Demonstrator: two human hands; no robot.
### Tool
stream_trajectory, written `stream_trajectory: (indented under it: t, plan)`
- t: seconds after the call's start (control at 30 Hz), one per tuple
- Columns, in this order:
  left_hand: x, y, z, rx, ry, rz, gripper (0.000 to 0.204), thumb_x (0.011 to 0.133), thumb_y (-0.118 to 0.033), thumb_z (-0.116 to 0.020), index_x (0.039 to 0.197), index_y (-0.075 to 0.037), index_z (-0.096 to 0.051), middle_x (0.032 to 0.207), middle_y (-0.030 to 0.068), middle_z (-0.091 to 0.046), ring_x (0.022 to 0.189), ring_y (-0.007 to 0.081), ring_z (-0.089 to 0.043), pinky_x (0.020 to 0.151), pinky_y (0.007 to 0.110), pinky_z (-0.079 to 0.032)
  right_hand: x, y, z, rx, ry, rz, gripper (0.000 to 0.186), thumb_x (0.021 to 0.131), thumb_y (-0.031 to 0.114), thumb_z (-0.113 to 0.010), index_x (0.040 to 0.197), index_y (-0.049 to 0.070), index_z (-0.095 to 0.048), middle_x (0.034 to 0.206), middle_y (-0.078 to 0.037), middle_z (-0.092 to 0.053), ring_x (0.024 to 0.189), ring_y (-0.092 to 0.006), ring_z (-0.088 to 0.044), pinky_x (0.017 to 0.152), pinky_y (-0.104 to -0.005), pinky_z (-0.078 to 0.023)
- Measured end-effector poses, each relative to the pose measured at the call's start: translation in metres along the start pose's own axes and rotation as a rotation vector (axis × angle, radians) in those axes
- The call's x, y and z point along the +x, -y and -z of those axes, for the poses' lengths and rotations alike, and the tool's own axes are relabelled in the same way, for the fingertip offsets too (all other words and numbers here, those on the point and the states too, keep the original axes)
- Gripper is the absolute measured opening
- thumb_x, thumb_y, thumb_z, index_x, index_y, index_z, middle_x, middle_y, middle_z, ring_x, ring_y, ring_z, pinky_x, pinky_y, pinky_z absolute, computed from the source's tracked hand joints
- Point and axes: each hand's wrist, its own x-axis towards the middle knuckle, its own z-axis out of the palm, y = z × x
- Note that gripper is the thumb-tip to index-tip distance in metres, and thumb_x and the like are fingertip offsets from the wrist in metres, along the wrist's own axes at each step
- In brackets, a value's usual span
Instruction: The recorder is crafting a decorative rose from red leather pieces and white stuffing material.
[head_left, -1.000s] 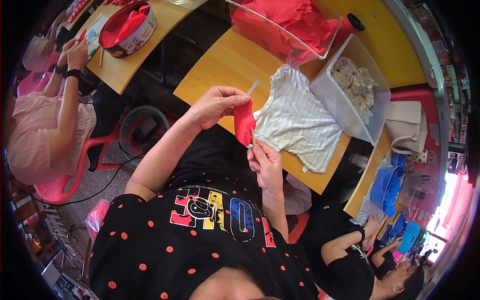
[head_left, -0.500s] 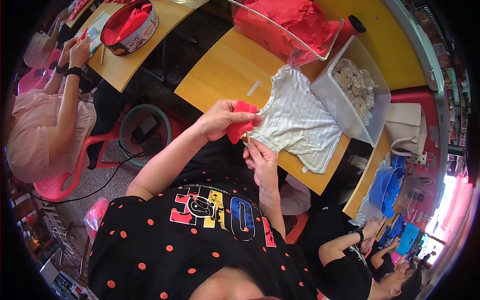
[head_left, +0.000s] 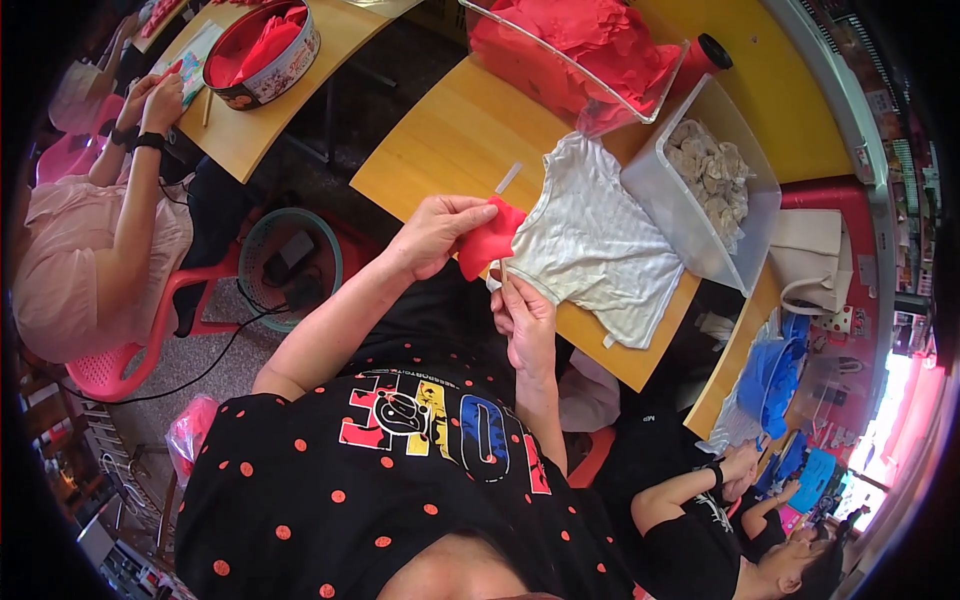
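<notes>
My left hand [head_left: 437, 235] pinches the left edge of a small, thin red piece of cloth-like material [head_left: 490, 240], closed between thumb and fingers. Just below it, my right hand [head_left: 526, 318] is closed around a thin wooden stick [head_left: 503, 270], whose upper end meets the lower edge of the red piece. Whether the stick's tip goes into the piece or stays behind it, I cannot tell. Right behind both hands, a white short-sleeved shirt [head_left: 605, 245] lies spread on the yellow wooden table [head_left: 430, 140].
A clear bin of red pieces [head_left: 575, 60] stands at the far edge, beside a translucent bin [head_left: 700, 200] holding crumpled pale pieces. A white strip [head_left: 508, 177] lies left of the shirt. Co-workers sit left and lower right. A round tin [head_left: 262, 60] stands on the left table.
My left thumb has slid from the middle of the red piece to its left edge, and the piece hangs more spread out, slightly further right. My right hand has barely moved.
</notes>
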Motion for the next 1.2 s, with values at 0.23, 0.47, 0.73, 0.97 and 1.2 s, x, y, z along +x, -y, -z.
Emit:
stream_trajectory:
  t: [0.23,0.47,0.73,0.97,1.2]
  plan:
    - [-0.002,0.002,-0.004,0.148,-0.019,-0.045,0.032,0.090,-0.019,-0.062,0.107,0.008,-0.063,0.090,0.0106,-0.067,0.076,0.0117,-0.063,0.069,0.023,-0.052,-0.001,-0.012,-0.004,0.087,-0.030,0.007,0.024,0.094,0.013,-0.054,0.115,0.002,-0.060,0.073,-0.002,-0.055,0.048,-0.0019,-0.032,0.043,-0.0165,-0.024]
    - [-0.001,0.001,-0.004,0.237,-0.007,-0.126,0.028,0.091,-0.015,-0.060,0.106,0.007,-0.063,0.089,0.0093,-0.067,0.075,0.0106,-0.063,0.066,0.023,-0.052,-0.001,-0.012,-0.004,0.267,0.011,-0.101,0.023,0.094,0.013,-0.054,0.114,0.004,-0.061,0.074,-0.002,-0.056,0.047,-0.0022,-0.033,0.043,-0.0168,-0.025]
    - [-0.004,0.004,-0.006,0.197,-0.059,-0.107,0.028,0.090,-0.016,-0.061,0.107,0.007,-0.063,0.088,0.0086,-0.067,0.075,0.0109,-0.063,0.068,0.023,-0.052,-0.002,-0.012,-0.006,0.208,-0.027,-0.064,0.022,0.094,0.012,-0.054,0.113,0.004,-0.061,0.074,-0.004,-0.057,0.048,-0.0029,-0.035,0.043,-0.0170,-0.026]
    - [-0.003,-0.008,-0.003,0.055,-0.042,-0.090,0.033,0.093,-0.023,-0.057,0.113,0.003,-0.062,0.093,0.0077,-0.067,0.076,0.0115,-0.064,0.068,0.024,-0.053,0.003,-0.007,-0.012,0.164,-0.005,-0.042,0.020,0.094,0.013,-0.054,0.110,0.003,-0.062,0.073,-0.003,-0.057,0.046,-0.0023,-0.033,0.041,-0.0167,-0.025]
    - [0.002,0.001,-0.002,0.080,-0.100,-0.109,0.030,0.094,-0.022,-0.056,0.107,0.004,-0.063,0.091,0.0070,-0.066,0.075,0.0106,-0.062,0.067,0.024,-0.051,0.005,-0.008,-0.009,0.194,-0.006,-0.079,0.020,0.094,0.013,-0.054,0.108,0.003,-0.063,0.071,-0.001,-0.055,0.045,-0.0020,-0.031,0.041,-0.0164,-0.022]
